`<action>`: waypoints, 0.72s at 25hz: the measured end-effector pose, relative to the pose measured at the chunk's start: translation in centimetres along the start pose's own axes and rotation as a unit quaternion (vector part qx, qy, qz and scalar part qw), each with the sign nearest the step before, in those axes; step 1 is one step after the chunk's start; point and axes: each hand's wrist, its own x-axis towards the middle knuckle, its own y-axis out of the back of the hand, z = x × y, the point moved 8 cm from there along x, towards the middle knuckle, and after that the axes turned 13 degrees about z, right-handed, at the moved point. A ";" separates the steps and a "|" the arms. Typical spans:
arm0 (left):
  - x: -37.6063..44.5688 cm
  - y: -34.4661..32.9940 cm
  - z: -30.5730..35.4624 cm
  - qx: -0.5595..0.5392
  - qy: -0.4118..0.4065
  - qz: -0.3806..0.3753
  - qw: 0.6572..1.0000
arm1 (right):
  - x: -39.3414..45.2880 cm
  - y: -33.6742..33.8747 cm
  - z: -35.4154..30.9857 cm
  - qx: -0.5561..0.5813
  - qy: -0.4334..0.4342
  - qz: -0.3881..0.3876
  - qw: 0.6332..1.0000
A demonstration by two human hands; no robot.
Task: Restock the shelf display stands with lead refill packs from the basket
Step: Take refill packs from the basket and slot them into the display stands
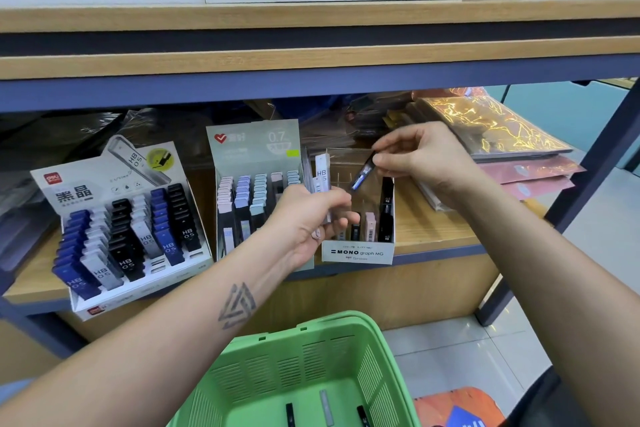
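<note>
Shelf centre: our right hand (pixel 420 163) pinches a dark pack (pixel 363 174) over the MONO stand (pixel 356 253), our left hand (pixel 304 222) holds spares (pixel 321 172); a loose pinch risks dropping it

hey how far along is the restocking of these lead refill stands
Partly done. The left stand and middle stand look well filled. In hand: the right hand pinches a dark pack over the sparse MONO stand; the left hand holds several more packs. Left: about three packs in the green basket.
</note>
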 end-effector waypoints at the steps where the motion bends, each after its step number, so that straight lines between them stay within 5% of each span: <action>1: 0.2 -0.1 -0.1 -0.006 0.015 -0.003 1.000 | 0.7 0.7 0.0 -0.048 0.025 0.038 0.998; 8: 1.0 -2.0 0.4 -0.062 0.055 -0.044 0.996 | 3.7 1.7 -0.4 -0.269 0.167 0.173 0.933; 18: 1.4 -3.2 0.3 -0.015 0.047 -0.087 0.995 | 5.8 -1.5 2.9 -0.425 0.181 0.114 0.879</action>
